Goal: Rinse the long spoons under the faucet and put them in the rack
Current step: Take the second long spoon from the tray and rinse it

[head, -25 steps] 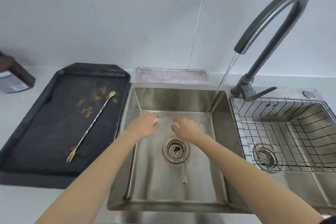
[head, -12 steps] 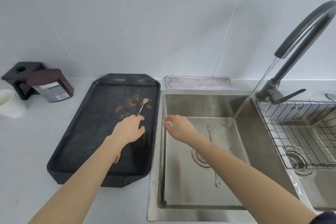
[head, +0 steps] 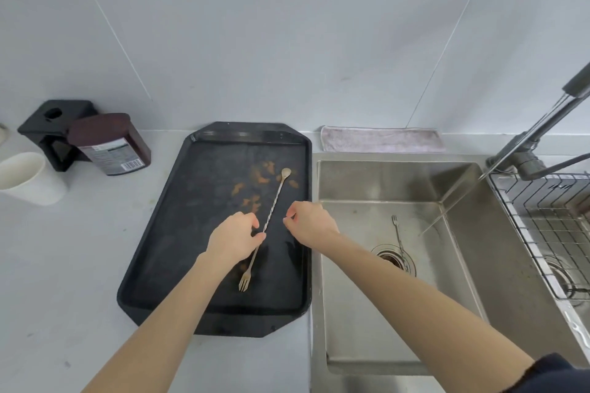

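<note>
Your left hand [head: 234, 238] pinches the spoon [head: 271, 212] mid-stem, bowl toward one o'clock; it is thin, stiff, probably slippery. Right hand [head: 311, 222] holds nothing.

Both bare forearms reaching forward from the bottom edge, converging toward the middle. Left hand [head: 234, 238] palm down, knuckles up, fingers curled, thumb and fingertip pinched together at the right side of the hand, at a thin twisted stem [head: 270, 212]; whether gripped or only touched, unclear. Right hand [head: 311, 223] just right of those fingers, apart from them, wrist bent slightly, fingers loosely curled downward, fingertips pointing left, holding nothing. Dark sleeve edge on the right arm at the lower right corner.
</note>
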